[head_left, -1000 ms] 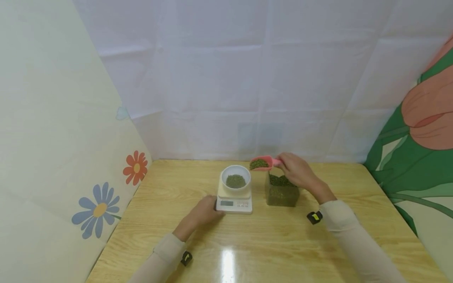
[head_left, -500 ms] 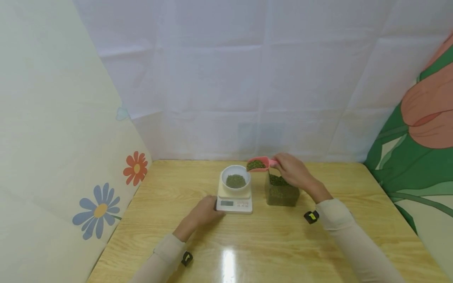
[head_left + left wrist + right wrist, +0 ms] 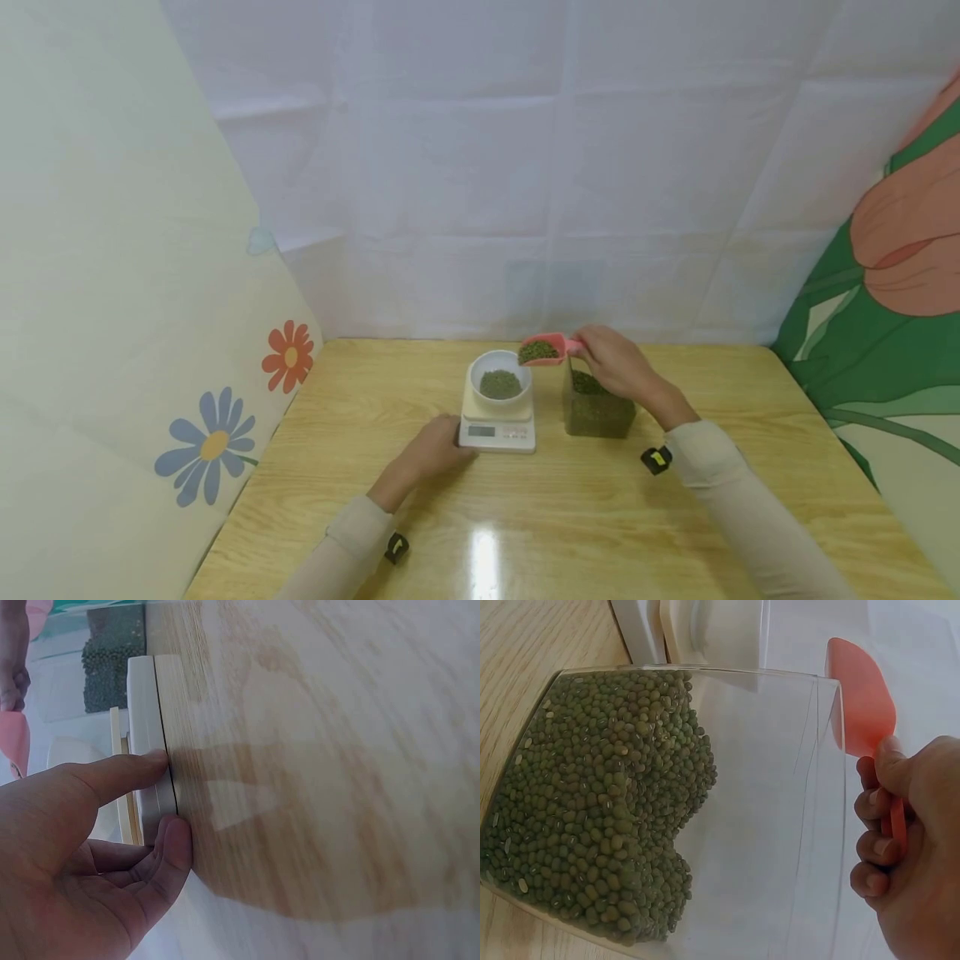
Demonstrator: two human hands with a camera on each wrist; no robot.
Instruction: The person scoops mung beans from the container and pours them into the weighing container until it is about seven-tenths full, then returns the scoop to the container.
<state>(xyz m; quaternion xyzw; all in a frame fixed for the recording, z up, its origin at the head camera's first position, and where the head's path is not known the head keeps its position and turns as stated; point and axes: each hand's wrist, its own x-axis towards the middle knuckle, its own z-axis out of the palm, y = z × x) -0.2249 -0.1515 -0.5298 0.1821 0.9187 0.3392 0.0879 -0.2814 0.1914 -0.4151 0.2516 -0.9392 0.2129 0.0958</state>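
Observation:
A white kitchen scale (image 3: 482, 432) bears a white bowl (image 3: 480, 367) with green mung beans in it. With thumb and curled fingers my left hand (image 3: 437, 448) grips the scale's front left corner; in the left wrist view the left hand (image 3: 90, 847) pinches its edge against the table. My right hand (image 3: 618, 364) holds a pink scoop (image 3: 559, 342) by its handle, its fingers curled round it in the right wrist view. Beans fill the scoop, whose tip hangs over the bowl's right rim. Below the right hand stands a clear box (image 3: 757, 810), partly filled with mung beans (image 3: 592, 802).
The wooden table (image 3: 570, 517) meets a white cloth backdrop (image 3: 450, 208) at its back edge. Flowered panels stand on the left (image 3: 112, 292) and right. A dark wrist camera (image 3: 657, 460) hangs below the right sleeve, another (image 3: 397, 547) at the left sleeve.
My right hand has moved a little left with the full scoop, bringing its tip from beside the bowl to over its right rim. The left hand and the scale have stayed put.

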